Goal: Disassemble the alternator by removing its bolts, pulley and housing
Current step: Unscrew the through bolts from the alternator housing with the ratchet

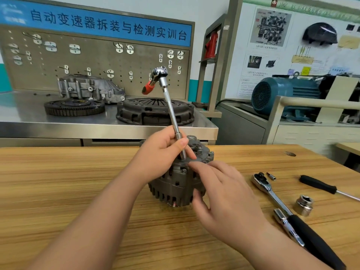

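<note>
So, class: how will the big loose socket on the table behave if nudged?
The socket stands on its flat end, so it would probably slide, not roll. Its polished metal looks slippery and likely heavy for its size.

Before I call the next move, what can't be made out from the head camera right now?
- Socket end of the extension bar and whatever it sits on: head view, hidden by fingers of the left hand.
- Right side of the alternator top: head view, covered by the right hand.
- Alternator underside: faces the table.
- Screwdriver tip: cut off by the right edge.
</note>
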